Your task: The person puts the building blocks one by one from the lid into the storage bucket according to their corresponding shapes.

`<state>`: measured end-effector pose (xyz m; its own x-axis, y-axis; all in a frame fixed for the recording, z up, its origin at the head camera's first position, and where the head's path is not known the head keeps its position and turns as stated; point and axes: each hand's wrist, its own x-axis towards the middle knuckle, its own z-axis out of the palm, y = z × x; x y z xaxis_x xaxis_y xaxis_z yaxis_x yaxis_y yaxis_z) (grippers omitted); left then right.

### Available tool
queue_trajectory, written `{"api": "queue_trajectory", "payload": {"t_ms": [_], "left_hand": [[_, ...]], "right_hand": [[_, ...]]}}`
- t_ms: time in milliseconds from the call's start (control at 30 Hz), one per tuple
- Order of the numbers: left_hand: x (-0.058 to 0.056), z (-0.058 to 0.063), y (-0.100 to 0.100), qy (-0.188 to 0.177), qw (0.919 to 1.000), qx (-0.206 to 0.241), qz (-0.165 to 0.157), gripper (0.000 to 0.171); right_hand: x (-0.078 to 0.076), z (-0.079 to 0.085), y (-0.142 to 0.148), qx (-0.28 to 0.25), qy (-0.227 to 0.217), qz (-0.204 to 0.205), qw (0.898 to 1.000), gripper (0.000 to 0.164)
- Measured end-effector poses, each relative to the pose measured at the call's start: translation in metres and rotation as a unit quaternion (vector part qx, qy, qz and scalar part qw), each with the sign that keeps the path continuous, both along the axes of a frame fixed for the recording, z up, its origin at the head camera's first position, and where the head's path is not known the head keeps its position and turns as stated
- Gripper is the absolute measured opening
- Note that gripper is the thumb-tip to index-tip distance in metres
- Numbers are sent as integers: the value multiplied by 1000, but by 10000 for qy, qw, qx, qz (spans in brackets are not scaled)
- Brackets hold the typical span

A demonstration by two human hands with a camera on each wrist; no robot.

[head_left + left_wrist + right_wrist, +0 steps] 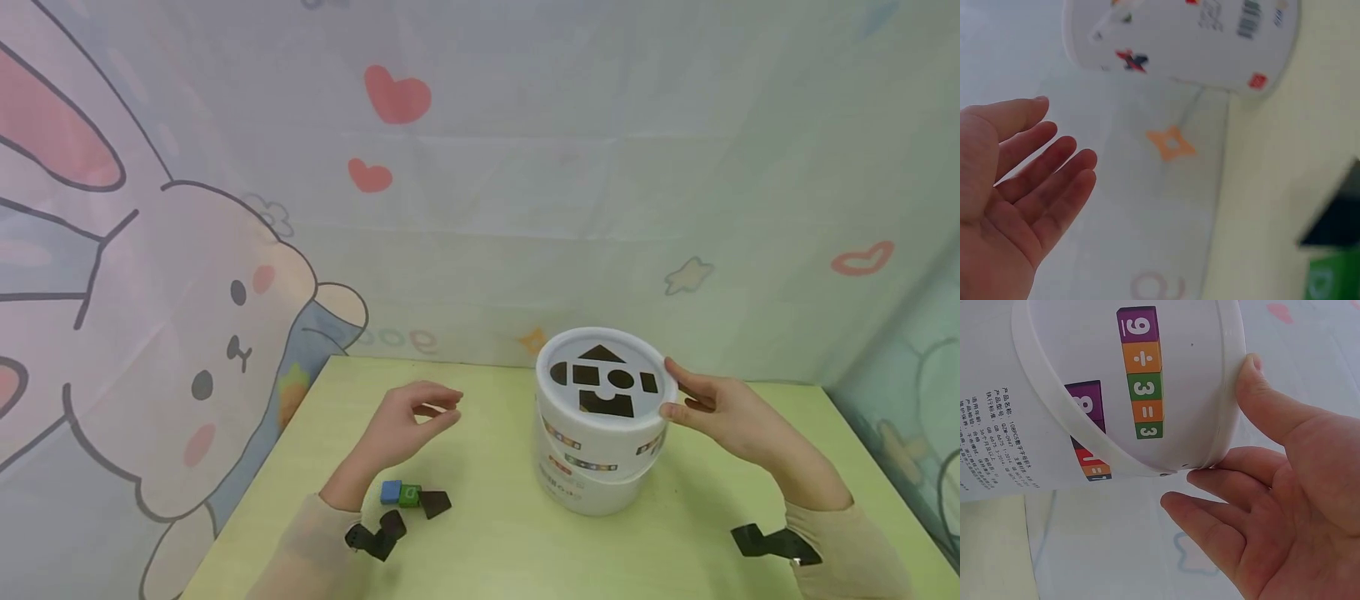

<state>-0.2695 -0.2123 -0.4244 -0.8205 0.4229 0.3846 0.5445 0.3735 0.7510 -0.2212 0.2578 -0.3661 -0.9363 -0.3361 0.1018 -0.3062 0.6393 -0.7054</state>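
Round white plastic tub (604,437) looks stiff, maybe light, slippery; best hold at rim (609,424); right hand's (726,415) fingers pinch rim; left hand's (408,427) fingers bend loosely, holding nothing

The bucket (598,446) is white with multicoloured number prints (1142,387); the tabletop (495,542) is yellow-green.
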Motion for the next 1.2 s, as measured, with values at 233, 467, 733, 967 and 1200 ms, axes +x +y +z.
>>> {"api": "queue_trajectory", "payload": {"t_ms": [233,467,733,967,1200], "left_hand": [[0,-38,-50,-462,9947,-907,124,28],[8,-59,-78,-773,9909,-1099,41,32],[13,-74,-73,-782,9864,-1382,-424,36],[16,-74,-65,-543,9789,-1754,-893,39],[17,-69,-61,-648,9732,-1982,-973,39]], "right_hand": [[1,-1,0,-98,32,25,9999,76],[3,-2,2,37,44,-38,10000,78],[2,-3,3,21,66,0,10000,78],[2,-3,3,-40,38,-2,10000,79],[3,-3,2,-6,15,-35,10000,80]]}}
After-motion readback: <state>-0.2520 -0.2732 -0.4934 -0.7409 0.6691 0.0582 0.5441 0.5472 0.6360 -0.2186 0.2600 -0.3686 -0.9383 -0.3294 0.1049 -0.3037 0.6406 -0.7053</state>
